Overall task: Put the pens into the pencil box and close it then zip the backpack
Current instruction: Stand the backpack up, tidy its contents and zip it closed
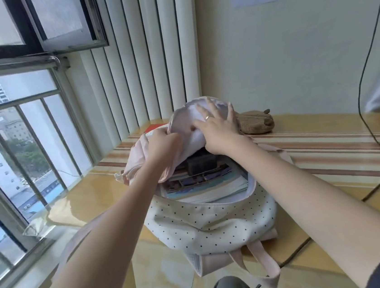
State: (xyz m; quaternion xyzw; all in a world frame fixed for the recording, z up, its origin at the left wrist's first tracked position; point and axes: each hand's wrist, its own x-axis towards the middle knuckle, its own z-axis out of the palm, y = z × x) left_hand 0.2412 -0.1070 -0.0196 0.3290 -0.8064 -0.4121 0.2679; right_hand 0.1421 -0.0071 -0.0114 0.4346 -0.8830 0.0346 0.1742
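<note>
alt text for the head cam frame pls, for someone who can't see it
Both hands work at the open top of a polka-dot backpack on a striped table: the left hand grips the pink flap's edge, and the right hand presses flat on the flap. Books and a dark object show inside; a brown pouch lies behind, a window to the left.

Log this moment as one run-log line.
stage: backpack unzipped | left hand: gripping flap | right hand: flat on flap | inside: books

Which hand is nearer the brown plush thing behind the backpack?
Right. The right hand lies spread on the backpack's raised flap, right beside the brown plush. The left hand grips the flap's far side, farther away.
</note>
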